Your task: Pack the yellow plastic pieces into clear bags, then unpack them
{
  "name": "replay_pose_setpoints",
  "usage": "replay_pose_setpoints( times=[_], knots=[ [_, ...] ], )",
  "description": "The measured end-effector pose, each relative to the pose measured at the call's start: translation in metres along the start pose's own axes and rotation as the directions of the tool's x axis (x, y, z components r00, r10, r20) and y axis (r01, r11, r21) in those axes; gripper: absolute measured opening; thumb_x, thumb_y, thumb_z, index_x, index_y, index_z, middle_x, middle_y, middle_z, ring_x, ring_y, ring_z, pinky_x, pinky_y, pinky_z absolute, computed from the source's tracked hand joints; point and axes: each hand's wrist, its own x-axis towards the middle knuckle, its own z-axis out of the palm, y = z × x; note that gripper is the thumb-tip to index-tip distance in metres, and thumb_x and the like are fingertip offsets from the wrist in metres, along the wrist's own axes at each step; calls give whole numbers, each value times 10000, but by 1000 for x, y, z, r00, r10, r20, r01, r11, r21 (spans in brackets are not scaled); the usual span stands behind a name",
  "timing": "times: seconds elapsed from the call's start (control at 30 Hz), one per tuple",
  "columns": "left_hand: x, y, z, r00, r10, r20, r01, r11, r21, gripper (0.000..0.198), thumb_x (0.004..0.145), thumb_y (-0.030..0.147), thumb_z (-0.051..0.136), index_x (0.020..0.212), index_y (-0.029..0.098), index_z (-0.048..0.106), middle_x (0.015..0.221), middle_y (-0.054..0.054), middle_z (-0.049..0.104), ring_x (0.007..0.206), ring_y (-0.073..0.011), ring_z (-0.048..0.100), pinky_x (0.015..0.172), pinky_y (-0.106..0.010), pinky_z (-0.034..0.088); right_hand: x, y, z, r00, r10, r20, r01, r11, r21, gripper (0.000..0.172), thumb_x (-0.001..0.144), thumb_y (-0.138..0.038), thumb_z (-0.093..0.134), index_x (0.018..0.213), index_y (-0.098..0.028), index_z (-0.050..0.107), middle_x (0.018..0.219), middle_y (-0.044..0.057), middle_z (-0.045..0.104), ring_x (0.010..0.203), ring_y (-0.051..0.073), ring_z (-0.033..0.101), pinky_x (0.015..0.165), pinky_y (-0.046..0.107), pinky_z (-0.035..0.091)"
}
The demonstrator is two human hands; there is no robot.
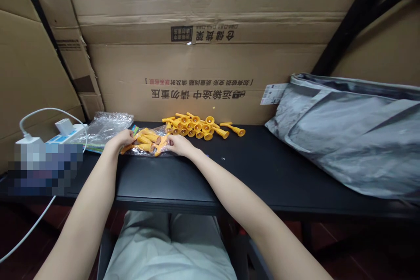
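Observation:
A clear plastic bag (139, 149) with several yellow-orange toy blow pipes (145, 139) inside lies on the black table between my hands. My left hand (122, 139) pinches the bag's left end, by a coloured strip. At the right end, my right hand (179, 144) has its fingers closed on the bag, against an orange pipe; the fingertips are partly hidden. Just behind my right hand is a heap of loose yellow pipes (197, 127), each with a cup-shaped end. One more pipe (238, 131) lies at the heap's right.
Flat clear bags (110, 127) are stacked left of my left hand. A power strip (67, 133) with a white charger (29, 146) and cable stands farther left, beside a blurred-out patch. A large grey bag (354, 135) fills the right. Cardboard (203, 61) walls the back.

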Motion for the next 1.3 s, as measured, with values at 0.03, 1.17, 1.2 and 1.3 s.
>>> replay_pose_setpoints(
  times=[0.03,1.17,1.2,1.3],
  knots=[
    [-1,0,0,1000,1,-8,-1,1000,22,165,577,121,590,549,195,445,487,38,470,547,-126,476,515,-221,302,0,0,0,1000,6,8,-6,1000,-17,190,790,-337,660,794,-150,626,771,31,635,655,109,505,562,204,271],
    [-6,5,-3,1000,-26,14,24,994,105,175,622,141,588,558,195,434,489,38,481,529,-120,471,503,-224,294,-2,19,-47,813,360,-458,-357,929,96,295,852,-310,443,767,-193,700,767,60,693,741,193,613,669,263,419],
    [-6,5,-3,1000,-27,13,26,994,107,178,623,148,591,556,195,433,486,37,481,528,-120,470,501,-224,290,-4,31,-56,739,383,-555,-375,917,133,319,866,-315,403,808,-185,687,788,67,687,750,190,604,690,264,422],
    [-5,4,-2,1000,-22,12,20,994,107,180,621,152,595,552,195,434,480,38,471,524,-117,465,500,-225,284,-20,79,-74,507,417,-755,-442,877,187,319,847,-245,367,962,-141,645,978,128,657,909,206,577,811,289,415]
  ],
)
